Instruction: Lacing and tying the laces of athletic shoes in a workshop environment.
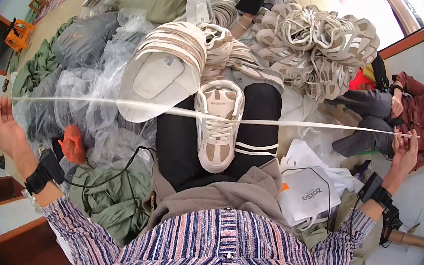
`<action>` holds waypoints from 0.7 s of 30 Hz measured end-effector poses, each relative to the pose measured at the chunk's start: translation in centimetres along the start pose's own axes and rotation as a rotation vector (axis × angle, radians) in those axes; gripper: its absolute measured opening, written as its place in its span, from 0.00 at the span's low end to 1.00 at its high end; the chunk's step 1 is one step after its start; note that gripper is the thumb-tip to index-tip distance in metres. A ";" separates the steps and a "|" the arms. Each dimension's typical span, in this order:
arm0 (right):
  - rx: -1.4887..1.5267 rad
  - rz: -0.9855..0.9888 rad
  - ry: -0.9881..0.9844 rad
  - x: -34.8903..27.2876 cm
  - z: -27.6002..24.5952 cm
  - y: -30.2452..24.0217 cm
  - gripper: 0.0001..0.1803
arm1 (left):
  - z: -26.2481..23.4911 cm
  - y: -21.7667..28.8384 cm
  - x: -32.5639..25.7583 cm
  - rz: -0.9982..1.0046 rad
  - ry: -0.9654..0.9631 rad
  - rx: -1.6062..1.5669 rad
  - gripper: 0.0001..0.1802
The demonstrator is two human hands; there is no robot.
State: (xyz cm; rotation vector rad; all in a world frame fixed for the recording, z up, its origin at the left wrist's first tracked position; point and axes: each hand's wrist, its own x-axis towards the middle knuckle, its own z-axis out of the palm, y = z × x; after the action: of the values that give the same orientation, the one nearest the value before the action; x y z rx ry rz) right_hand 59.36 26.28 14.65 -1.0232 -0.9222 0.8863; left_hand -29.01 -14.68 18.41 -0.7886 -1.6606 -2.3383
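A beige and white sneaker point(216, 152) rests on my lap between my thighs, toe toward me. Its white shoelace point(325, 127) runs through the eyelets, and both ends are pulled out wide to the sides. At the far left, my left hand point(9, 127) grips one end, with the tip poking out past the fingers. My right hand point(405, 151) pinches the other end at the far right. Just beyond my left thigh leans a stack of foot-shaped beige pieces point(148, 89), which overlaps my leg.
A heap of similar sneakers point(314, 44) lies ahead to the right. Clear plastic bags point(82, 83) and green cloth point(113, 194) fill the left side. Another person point(418, 109) sits at the right. White printed bags point(308, 191) lie beside my right thigh.
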 end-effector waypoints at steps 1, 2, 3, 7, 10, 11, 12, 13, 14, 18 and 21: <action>0.001 -0.004 0.019 0.4 -1.2 -0.6 0.14 | -0.7 -1.1 0.0 -0.013 -0.002 -0.016 0.17; -0.068 -0.009 0.114 -1.0 0.1 -0.1 0.14 | -1.5 -1.3 -0.1 -0.032 0.037 0.027 0.17; -0.070 0.000 0.116 -1.3 -0.3 0.7 0.14 | -2.3 -1.6 -0.1 -0.052 0.077 0.071 0.17; -0.063 0.073 0.109 -2.7 -2.5 2.4 0.13 | -6.6 -4.8 1.1 -0.163 0.018 0.044 0.18; 0.018 0.135 0.144 -2.7 -6.1 3.9 0.15 | -7.0 -7.4 0.9 -0.276 0.086 -0.015 0.18; 0.018 0.138 0.148 -3.0 -6.5 4.5 0.15 | -7.5 -7.9 1.0 -0.294 0.098 -0.010 0.19; 0.044 0.154 0.145 -3.2 -6.8 4.9 0.14 | -7.8 -8.3 1.3 -0.313 0.110 -0.006 0.19; 0.066 0.170 0.141 -3.6 -6.4 5.0 0.13 | -7.5 -8.6 1.1 -0.317 0.107 -0.003 0.19; 0.063 0.171 0.144 -3.8 -5.9 4.9 0.13 | -7.2 -8.8 1.0 -0.313 0.107 -0.007 0.19; 0.070 0.131 0.153 -2.8 -4.0 4.1 0.13 | -6.0 -9.6 1.9 -0.297 0.085 -0.049 0.19; 0.068 0.108 0.091 -2.3 -1.6 3.4 0.12 | -6.2 -9.0 2.7 -0.300 0.075 -0.067 0.16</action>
State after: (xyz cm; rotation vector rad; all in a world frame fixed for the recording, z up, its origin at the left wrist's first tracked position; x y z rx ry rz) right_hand 59.48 24.59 10.59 -1.0535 -0.7617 0.9467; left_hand -37.10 -16.59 10.78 -0.4816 -1.7838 -2.5968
